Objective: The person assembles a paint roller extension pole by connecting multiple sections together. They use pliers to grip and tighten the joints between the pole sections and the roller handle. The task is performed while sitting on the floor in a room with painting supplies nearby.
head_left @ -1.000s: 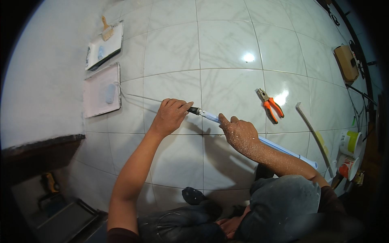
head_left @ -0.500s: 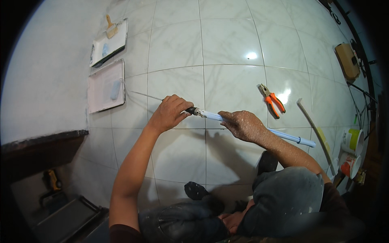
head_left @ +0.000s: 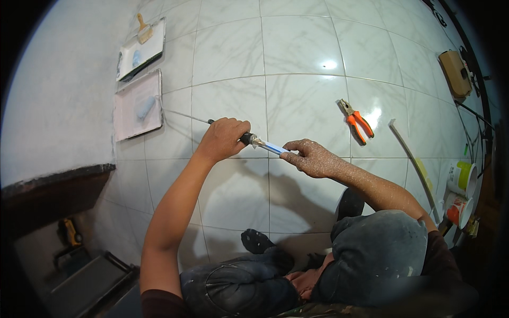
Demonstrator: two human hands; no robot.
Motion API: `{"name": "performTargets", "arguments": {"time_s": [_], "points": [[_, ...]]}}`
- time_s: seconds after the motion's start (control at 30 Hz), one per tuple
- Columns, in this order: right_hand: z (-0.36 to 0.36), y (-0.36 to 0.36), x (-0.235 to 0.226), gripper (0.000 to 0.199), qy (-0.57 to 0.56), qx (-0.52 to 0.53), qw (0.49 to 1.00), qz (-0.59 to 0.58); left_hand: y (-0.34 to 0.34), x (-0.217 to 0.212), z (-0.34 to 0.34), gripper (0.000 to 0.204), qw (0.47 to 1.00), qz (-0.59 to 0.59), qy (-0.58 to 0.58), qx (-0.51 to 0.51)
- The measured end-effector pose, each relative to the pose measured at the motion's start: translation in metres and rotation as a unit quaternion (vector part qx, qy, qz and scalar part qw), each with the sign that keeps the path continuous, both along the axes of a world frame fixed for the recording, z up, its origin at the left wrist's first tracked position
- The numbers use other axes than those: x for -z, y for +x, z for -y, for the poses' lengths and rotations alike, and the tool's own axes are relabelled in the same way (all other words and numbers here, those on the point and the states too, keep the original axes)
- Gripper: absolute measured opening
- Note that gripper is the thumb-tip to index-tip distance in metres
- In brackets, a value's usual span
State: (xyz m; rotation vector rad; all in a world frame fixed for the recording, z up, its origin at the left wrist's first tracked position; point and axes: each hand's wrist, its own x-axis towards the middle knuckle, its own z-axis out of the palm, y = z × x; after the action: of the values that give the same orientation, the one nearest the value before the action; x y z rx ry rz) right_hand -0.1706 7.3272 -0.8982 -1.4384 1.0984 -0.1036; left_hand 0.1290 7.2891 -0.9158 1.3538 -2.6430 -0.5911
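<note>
My left hand [head_left: 225,139] is closed round the black handle of a paint roller. Its thin metal rod runs left to the pale blue roller sleeve [head_left: 146,108], which rests in a paint tray [head_left: 124,114] holding pale paint. Behind the handle, a crumpled wrapping that looks like tape [head_left: 256,141] joins it to a light blue pole [head_left: 273,149]. My right hand [head_left: 316,158] pinches this pole between thumb and fingers, just right of the joint. The rest of the pole is hidden behind my right hand and forearm.
Orange-handled pliers [head_left: 355,122] lie right of my hands, near a long thin strip [head_left: 411,153]. Paint buckets [head_left: 460,178] stand at the far right, below a brown box [head_left: 455,74]. A second tray [head_left: 151,49] with a brush [head_left: 144,31] sits far left by the wall.
The pole has swung so that its right part dropped out of sight behind my right forearm. My right hand has shifted slightly down and right; the roller sleeve has turned in the tray.
</note>
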Motion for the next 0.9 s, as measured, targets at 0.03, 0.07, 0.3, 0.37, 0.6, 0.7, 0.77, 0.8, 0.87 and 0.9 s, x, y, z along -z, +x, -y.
{"name": "performTargets", "arguments": {"time_s": [0.03,0.07,0.3,0.37,0.6,0.7,0.77,0.8,0.87,0.9], "points": [[-0.005,0.000,0.010,0.041,-0.082,-0.019,0.996,0.005,-0.002,0.001,-0.001,0.019,1.000,0.023,-0.002,-0.006],[-0.009,0.001,0.016,0.041,-0.128,-0.016,0.992,0.005,-0.004,0.003,0.000,0.019,1.000,0.011,-0.007,-0.003],[-0.008,0.017,-0.036,0.028,-0.232,-0.128,0.942,-0.204,-0.007,0.006,0.001,0.016,0.999,0.004,-0.026,-0.033],[-0.008,0.017,-0.038,0.025,-0.256,-0.141,0.928,-0.231,-0.010,0.000,0.007,0.016,0.999,0.013,-0.029,-0.036],[-0.005,0.008,-0.034,0.029,-0.247,-0.137,0.936,-0.210,-0.024,-0.005,0.013,0.010,0.998,0.013,-0.058,-0.020],[0.002,0.005,-0.036,0.032,-0.203,-0.125,0.955,-0.179,-0.026,-0.010,0.014,0.009,0.997,0.028,-0.070,-0.013],[0.002,0.000,-0.031,0.036,-0.194,-0.105,0.967,-0.126,-0.028,-0.015,0.016,0.009,0.997,0.034,-0.076,-0.002],[0.000,-0.003,-0.022,0.040,-0.199,-0.092,0.972,-0.086,-0.029,-0.018,0.018,0.010,0.996,0.034,-0.079,0.006],[0.005,-0.003,-0.029,0.047,-0.074,-0.074,0.993,-0.049,-0.028,-0.023,0.018,0.010,0.994,0.051,-0.094,0.027],[0.015,-0.001,-0.050,0.050,0.059,-0.069,0.995,-0.050,-0.027,-0.026,0.014,0.010,0.992,0.067,-0.103,0.039]]}}
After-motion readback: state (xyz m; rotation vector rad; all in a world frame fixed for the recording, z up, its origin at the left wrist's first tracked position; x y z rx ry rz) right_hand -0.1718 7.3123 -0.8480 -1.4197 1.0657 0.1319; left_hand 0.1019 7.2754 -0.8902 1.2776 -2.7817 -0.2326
